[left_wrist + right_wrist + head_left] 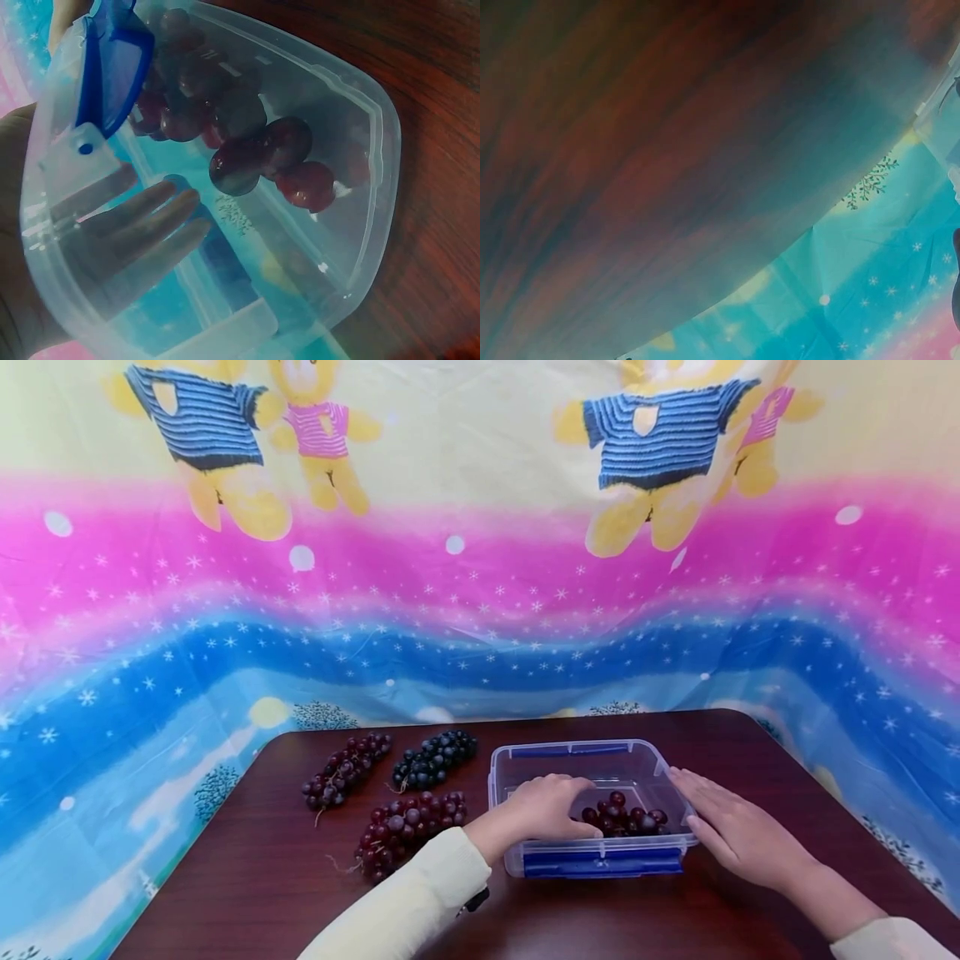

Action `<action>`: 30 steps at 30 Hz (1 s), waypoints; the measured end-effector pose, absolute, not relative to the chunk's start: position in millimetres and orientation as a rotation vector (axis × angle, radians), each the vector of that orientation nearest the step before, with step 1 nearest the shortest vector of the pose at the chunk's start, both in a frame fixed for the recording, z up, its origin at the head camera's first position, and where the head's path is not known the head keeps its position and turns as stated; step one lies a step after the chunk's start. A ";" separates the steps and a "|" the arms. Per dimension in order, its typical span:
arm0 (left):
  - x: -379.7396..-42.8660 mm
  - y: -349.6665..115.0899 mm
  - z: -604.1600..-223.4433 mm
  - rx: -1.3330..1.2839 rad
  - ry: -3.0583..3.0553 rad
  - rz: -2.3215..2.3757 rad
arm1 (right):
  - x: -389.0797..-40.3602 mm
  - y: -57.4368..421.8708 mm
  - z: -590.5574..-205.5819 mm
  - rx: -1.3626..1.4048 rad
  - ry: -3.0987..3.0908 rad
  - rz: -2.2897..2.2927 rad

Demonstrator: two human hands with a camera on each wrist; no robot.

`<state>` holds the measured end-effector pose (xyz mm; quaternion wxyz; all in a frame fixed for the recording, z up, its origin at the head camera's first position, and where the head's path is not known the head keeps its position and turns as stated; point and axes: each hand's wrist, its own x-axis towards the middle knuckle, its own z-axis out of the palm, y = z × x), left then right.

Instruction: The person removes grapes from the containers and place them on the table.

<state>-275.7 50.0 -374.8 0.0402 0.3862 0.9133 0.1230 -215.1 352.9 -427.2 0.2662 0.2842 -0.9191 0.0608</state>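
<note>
A clear plastic box (654,774) with blue latches (603,862) stands on the table. In its right half lies a cluster of dark red grapes (617,818). My left hand (546,808) reaches over the box's left side, its fingers and thumb spread beside the grapes and holding nothing. Through the clear wall, the left wrist view shows straight left fingers (161,225) below the grapes (259,154). My right hand (738,835) lies against the box's right side with straight fingers. The right wrist view mostly shows table, with the box's edge (939,105) at far right.
Left of the box lie two red grape bunches, one near (408,827) and one farther back (347,770). A black grape bunch (435,760) sits by the farther one. The brown table (247,868) backs onto a printed cloth (465,652) with bears and snowflakes.
</note>
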 end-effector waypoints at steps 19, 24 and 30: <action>-291.3 63.9 -380.4 1.196 2.599 0.433 | -216.1 353.7 -427.0 0.782 -2.479 0.171; -294.1 69.0 -380.0 1.161 2.558 0.432 | -216.2 353.9 -426.8 0.774 -2.484 0.172; -294.3 74.0 -381.6 1.125 2.530 0.467 | -216.4 353.7 -427.4 0.773 -2.484 0.171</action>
